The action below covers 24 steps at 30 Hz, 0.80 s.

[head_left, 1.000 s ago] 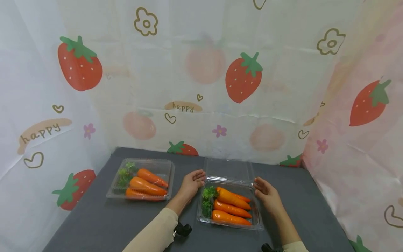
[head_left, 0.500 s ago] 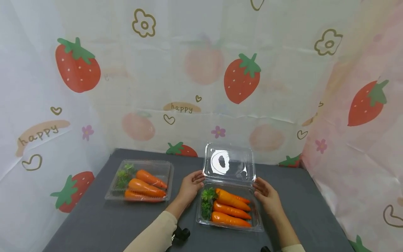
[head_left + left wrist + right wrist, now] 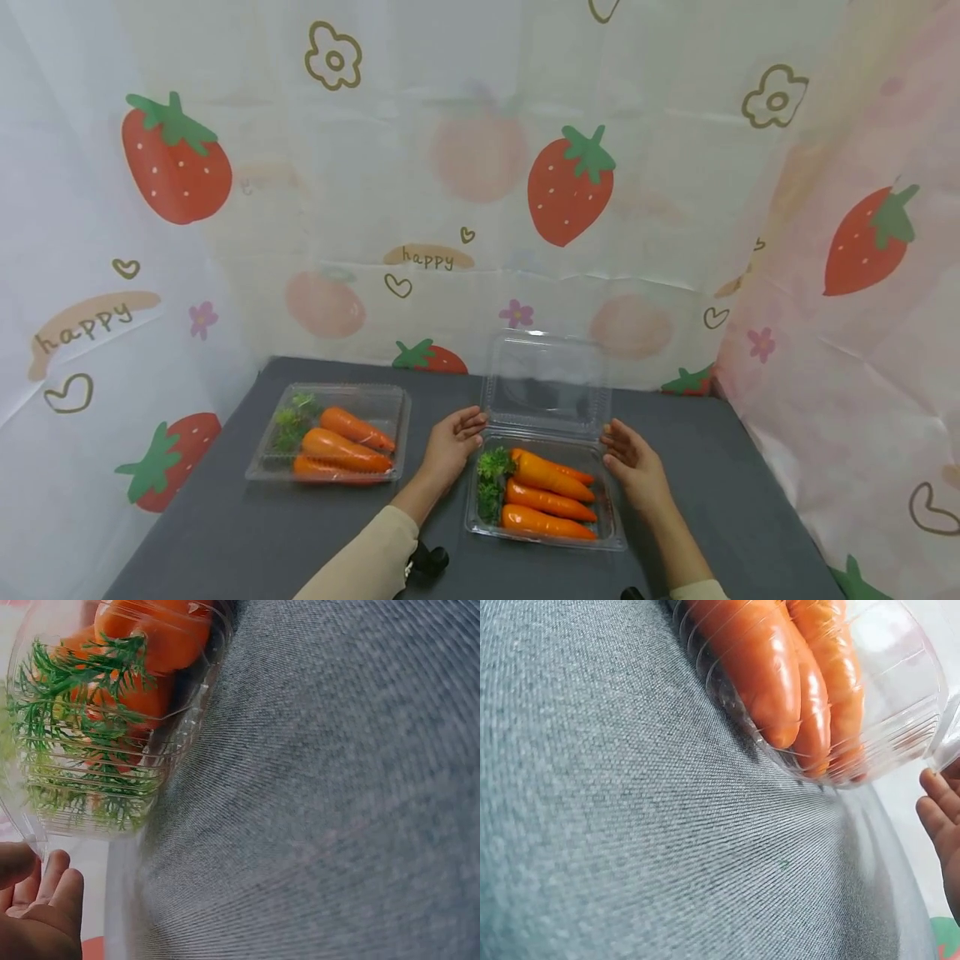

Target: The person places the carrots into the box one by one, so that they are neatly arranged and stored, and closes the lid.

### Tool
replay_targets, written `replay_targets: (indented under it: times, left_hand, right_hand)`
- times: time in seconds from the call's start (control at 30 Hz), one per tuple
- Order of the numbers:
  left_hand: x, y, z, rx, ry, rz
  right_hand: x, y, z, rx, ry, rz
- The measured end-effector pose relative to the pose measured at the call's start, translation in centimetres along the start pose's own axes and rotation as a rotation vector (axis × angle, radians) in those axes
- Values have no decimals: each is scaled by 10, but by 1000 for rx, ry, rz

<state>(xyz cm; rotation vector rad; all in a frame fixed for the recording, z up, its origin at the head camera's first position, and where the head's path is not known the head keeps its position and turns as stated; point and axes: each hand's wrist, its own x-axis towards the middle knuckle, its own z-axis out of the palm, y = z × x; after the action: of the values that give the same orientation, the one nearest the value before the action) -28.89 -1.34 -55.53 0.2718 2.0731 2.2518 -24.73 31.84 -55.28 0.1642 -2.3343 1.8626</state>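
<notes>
A clear plastic clamshell box stands before me with its hinged lid tipped up at the back. Several orange carrots lie side by side in it, with leafy green tops at the left end. My left hand is at the box's back left corner, fingertips right at the lid's edge by the hinge. At the opposite back corner is my right hand, its fingers loosely extended against the lid's edge. In the left wrist view, thumb and fingers are apart beside the lid's edge.
To the left stands a second clear box, its lid closed over carrots and greens. Grey cloth covers the table. A strawberry-patterned curtain surrounds it at the back and sides.
The lid of the nearer box has swung up from lying low behind it to leaning nearly upright. Both hands have stayed at its back corners; the view has shifted slightly.
</notes>
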Motion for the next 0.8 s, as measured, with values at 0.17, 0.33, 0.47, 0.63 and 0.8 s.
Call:
replay_targets:
  times: [0.17, 0.33, 0.47, 0.63, 0.8]
  left_hand:
    - [1, -2, 0, 2, 14, 6]
    - [0, -1, 2, 4, 35, 23]
    - [1, -1, 2, 14, 44, 53]
    - [2, -3, 1, 79, 69, 66]
    - [-1, -4, 1, 124, 93, 46]
  right_hand:
    - [0, 3, 0, 3, 4, -34]
    - [1, 5, -1, -13, 18, -72]
    - [1, 4, -2, -40, 32, -100]
    - [-1, -1, -3, -129, 39, -91]
    - [-6, -7, -2, -189, 44, -51]
